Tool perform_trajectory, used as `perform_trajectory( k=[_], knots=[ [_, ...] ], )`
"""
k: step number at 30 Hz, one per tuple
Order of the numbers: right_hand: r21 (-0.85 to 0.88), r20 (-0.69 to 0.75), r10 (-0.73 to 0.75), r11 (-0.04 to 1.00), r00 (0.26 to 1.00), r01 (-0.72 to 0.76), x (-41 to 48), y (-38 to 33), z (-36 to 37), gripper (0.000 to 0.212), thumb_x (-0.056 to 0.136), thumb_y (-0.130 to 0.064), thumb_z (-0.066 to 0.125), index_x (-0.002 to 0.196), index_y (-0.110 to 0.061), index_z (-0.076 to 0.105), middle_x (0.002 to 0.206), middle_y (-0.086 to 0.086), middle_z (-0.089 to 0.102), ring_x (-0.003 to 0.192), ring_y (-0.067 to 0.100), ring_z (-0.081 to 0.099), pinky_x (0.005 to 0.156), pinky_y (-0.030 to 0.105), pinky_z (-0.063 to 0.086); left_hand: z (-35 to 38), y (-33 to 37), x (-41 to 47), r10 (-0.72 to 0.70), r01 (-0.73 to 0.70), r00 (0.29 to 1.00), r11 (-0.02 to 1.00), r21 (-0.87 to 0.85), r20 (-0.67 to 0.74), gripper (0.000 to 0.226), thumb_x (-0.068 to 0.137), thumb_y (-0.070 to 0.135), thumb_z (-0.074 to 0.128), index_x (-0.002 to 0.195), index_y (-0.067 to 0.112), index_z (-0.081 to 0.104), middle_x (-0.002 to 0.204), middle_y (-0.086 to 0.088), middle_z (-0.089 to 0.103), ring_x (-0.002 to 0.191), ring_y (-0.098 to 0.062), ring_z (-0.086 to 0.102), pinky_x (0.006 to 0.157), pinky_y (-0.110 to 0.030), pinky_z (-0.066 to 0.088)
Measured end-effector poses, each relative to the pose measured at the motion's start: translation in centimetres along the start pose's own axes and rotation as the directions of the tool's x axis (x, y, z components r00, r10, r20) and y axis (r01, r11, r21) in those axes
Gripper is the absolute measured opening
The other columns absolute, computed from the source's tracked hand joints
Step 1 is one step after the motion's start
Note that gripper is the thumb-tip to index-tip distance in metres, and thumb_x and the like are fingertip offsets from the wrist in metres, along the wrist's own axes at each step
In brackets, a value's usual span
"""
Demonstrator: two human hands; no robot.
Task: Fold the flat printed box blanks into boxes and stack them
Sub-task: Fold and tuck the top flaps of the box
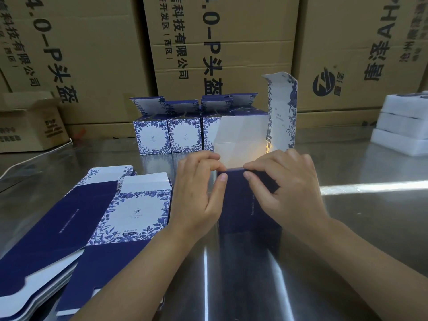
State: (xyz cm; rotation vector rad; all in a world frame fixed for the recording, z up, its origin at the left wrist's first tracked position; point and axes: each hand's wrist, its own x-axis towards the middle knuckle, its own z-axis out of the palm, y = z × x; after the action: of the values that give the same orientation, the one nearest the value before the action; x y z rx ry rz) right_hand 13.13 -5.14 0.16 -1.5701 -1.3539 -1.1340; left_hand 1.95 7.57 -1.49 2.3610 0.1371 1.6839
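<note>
Head view: cartons [222, 42] marked "4.0-P头盔"

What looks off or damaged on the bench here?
Nothing damaged or spilled. The flat blanks lie fanned rather than squared, and the folded boxes stand in a tidy row with lids open.

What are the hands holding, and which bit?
Both hands, left hand and right hand, pinch the half-folded box at the top edge of its dark blue front panel.
</note>
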Motion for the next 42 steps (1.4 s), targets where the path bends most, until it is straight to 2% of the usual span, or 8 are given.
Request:
perform_trajectory(
  k=[6, 11, 17, 22, 27, 30, 35, 42],
  knots=[
    [-0.012, 0.005, 0.000, 1.000, 1.000, 0.000, -0.1, 0.0, 0.1, 0.015, 0.085, -0.027, 0.061, 0.086, -0.019, 0.074, 0.080, -0.005, 0.067, 0.068, 0.021, 0.054, 0.067, 0.031, 0.031, 0.1, 0.1, 0.1, 0.007, -0.007, 1.000, 1.000, -0.018, -0.007, 0.016, 0.089, 0.017, 0.046, 0.090, 0.006, 0.058, 0.106, 0.001, 0.051, 0.103, -0.015, 0.047, 0.092, -0.024, 0.033],
    [-0.031, 0.012, 0.008, 0.999, 1.000, -0.008, -0.2, 0.1, 0.2, 0.016, 0.086, -0.027, 0.060, 0.089, -0.019, 0.074, 0.082, -0.005, 0.068, 0.069, 0.022, 0.055, 0.067, 0.030, 0.032, 0.2, 0.3, 0.2, -0.031, 0.031, 0.999, 0.999, -0.023, -0.012, 0.016, 0.087, 0.018, 0.045, 0.087, 0.006, 0.056, 0.108, 0.005, 0.045, 0.103, -0.012, 0.043, 0.093, -0.015, 0.029],
    [-0.083, 0.027, 0.114, 0.990, 0.993, -0.111, -0.1, -0.1, 0.2, 0.023, 0.085, -0.031, 0.057, 0.092, -0.019, 0.074, 0.085, -0.004, 0.069, 0.073, 0.021, 0.064, 0.069, 0.031, 0.029, 0.2, -0.1, 0.2, -0.052, 0.052, 0.999, 0.999, -0.012, -0.010, 0.017, 0.088, 0.018, 0.044, 0.088, 0.006, 0.056, 0.108, 0.004, 0.043, 0.103, -0.014, 0.043, 0.093, -0.018, 0.031],
    [-0.089, 0.085, 0.180, 0.981, 0.980, -0.172, 0.1, 0.6, -0.3, 0.028, 0.085, -0.032, 0.050, 0.093, -0.021, 0.074, 0.087, -0.006, 0.068, 0.071, 0.017, 0.061, 0.072, 0.025, 0.021, 0.1, -0.5, 0.3, -0.076, 0.076, 0.997, 0.997, 0.001, -0.015, 0.016, 0.087, 0.019, 0.044, 0.088, 0.008, 0.055, 0.109, 0.005, 0.043, 0.104, -0.008, 0.040, 0.093, -0.017, 0.030],
    [-0.060, 0.105, 0.132, 0.990, 0.986, -0.126, 0.2, 1.1, -0.2, 0.022, 0.087, -0.027, 0.054, 0.090, -0.017, 0.073, 0.086, -0.003, 0.068, 0.077, 0.019, 0.063, 0.072, 0.022, 0.018, 0.2, -0.5, 0.3, -0.098, 0.098, 0.995, 0.995, 0.006, -0.024, 0.017, 0.088, 0.023, 0.044, 0.089, 0.011, 0.056, 0.108, 0.008, 0.041, 0.106, -0.010, 0.042, 0.093, -0.020, 0.033],
    [-0.075, 0.083, 0.113, 0.991, 0.990, -0.107, 0.1, 1.3, -0.1, 0.012, 0.083, -0.020, 0.063, 0.087, -0.017, 0.074, 0.082, -0.002, 0.068, 0.075, 0.021, 0.063, 0.071, 0.023, 0.019, 0.2, -0.5, 0.3, -0.114, 0.115, 0.993, 0.993, 0.012, -0.029, 0.018, 0.089, 0.026, 0.045, 0.090, 0.013, 0.057, 0.108, 0.010, 0.040, 0.107, -0.012, 0.044, 0.093, -0.021, 0.034],
    [-0.079, 0.044, 0.063, 0.995, 0.997, -0.059, 0.0, 1.5, 0.2, 0.010, 0.083, -0.018, 0.065, 0.085, -0.018, 0.075, 0.079, -0.001, 0.067, 0.070, 0.022, 0.062, 0.070, 0.025, 0.022, 0.2, -0.6, 0.2, -0.147, 0.148, 0.989, 0.989, 0.023, -0.033, 0.022, 0.088, 0.031, 0.048, 0.092, 0.013, 0.059, 0.108, 0.010, 0.040, 0.105, -0.011, 0.043, 0.092, -0.020, 0.035],
    [-0.041, 0.005, -0.033, 0.999, 0.999, 0.033, -0.5, 1.5, 0.8, 0.016, 0.088, -0.022, 0.060, 0.088, -0.017, 0.075, 0.081, -0.003, 0.068, 0.070, 0.016, 0.054, 0.069, 0.027, 0.026, 0.6, -0.1, -0.1, -0.005, 0.006, 1.000, 0.995, 0.103, -0.004, 0.023, 0.088, 0.029, 0.057, 0.098, 0.015, 0.071, 0.107, -0.005, 0.054, 0.098, -0.016, 0.045, 0.086, -0.032, 0.040]
  ],
)
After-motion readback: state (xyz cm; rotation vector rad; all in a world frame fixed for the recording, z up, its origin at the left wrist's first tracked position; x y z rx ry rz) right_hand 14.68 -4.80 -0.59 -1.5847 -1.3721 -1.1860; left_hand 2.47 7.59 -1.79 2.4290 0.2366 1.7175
